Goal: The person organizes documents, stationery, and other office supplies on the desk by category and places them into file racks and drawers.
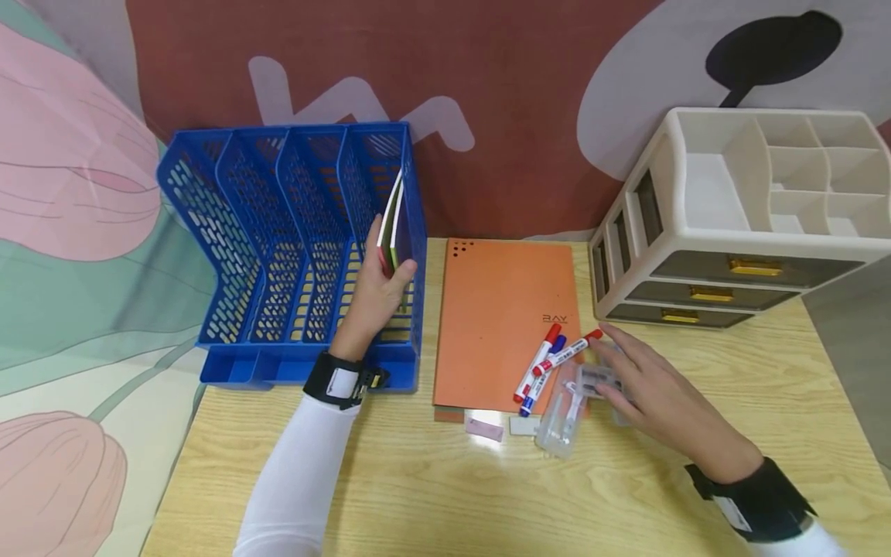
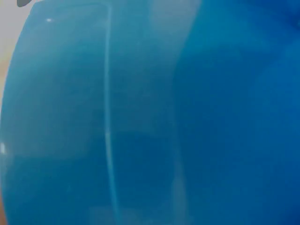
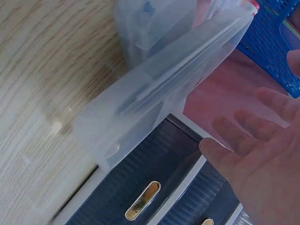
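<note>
My left hand reaches into the rightmost compartment of a blue file rack. It grips thin notebooks between thumb and fingers, their white page edges upright and slightly tilted against the right wall. Blue plastic fills the left wrist view, so that hand's fingers are hidden there. Over on the right, my right hand hovers beside clear plastic pencil cases with its fingers spread loosely. In the right wrist view, the fingers of that hand are apart from the translucent case.
An orange folder lies mid-table, with red and blue markers on it. A pink eraser-like strip and a pale block sit at its front edge. A white drawer organizer stands at the back right.
</note>
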Tool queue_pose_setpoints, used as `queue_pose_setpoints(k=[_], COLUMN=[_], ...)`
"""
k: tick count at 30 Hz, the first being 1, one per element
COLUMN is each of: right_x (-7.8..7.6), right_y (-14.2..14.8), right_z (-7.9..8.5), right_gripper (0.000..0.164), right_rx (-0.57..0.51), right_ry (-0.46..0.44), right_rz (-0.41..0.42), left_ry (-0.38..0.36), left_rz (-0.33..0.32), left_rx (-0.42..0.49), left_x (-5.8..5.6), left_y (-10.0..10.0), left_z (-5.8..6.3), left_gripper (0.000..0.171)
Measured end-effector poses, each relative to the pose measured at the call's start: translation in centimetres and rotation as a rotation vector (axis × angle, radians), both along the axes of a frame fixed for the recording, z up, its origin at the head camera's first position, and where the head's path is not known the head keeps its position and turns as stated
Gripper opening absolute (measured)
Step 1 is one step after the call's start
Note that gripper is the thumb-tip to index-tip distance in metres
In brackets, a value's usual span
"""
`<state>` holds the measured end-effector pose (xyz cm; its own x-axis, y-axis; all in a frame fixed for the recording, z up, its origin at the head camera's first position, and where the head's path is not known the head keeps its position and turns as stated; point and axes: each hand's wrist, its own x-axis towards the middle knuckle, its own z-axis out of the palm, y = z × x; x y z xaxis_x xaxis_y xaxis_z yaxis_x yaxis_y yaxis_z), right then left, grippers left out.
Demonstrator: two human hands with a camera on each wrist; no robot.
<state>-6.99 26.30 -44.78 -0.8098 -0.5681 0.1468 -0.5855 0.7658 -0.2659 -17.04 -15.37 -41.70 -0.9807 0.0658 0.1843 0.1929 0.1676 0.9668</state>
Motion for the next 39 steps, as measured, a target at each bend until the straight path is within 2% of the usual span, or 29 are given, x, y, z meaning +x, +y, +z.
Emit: queue_pose_setpoints(k=[4, 12, 19, 26, 30, 33, 36, 39], right_x=[-0.1, -0.5, -1.2, -2.3, -2.8, -3.2, -3.7, -4.2], right_y=[-0.3, -1.2, -1.6, -1.9, -2.3, -2.7, -3.1, -3.4], right_z=[0.1, 0.5, 0.4, 0.0, 0.1, 0.3, 0.5, 0.6], right_gripper=[0.07, 0.073, 0.075, 0.071, 0.067, 0.066, 0.067, 0.069], right_rx=[-0.009, -0.014, -0.034, -0.065, -0.08, -0.085, -0.088, -0.091], right_ry=[-0.005, -0.027, -0.03, 0.01, -0.009, -0.063, -0.098, -0.11], right_rz=[-0.008, -0.012, 0.009, 0.05, 0.043, 0.025, 0.016, 0.019], left_ry=[0.021, 0.164, 0.377, 0.612, 0.776, 0.868, 0.891, 0.857], left_rz=[0.038, 0.136, 0.248, 0.301, 0.279, 0.218, 0.142, 0.077], left_rx=[-0.048, -0.194, -0.284, -0.356, -0.359, -0.365, -0.403, -0.432], left_x=[0.0, 1.8, 4.2, 6.0, 6.9, 7.5, 7.8, 8.1], left_y=[-0.3, -0.3, 0.2, 1.0, 1.8, 2.8, 3.7, 4.3], left_z=[-0.6, 0.2, 1.3, 2.1, 2.0, 1.8, 1.5, 1.0], left_gripper=[0.135, 0.126, 0.117, 0.106, 0.086, 0.074, 0.069, 0.067])
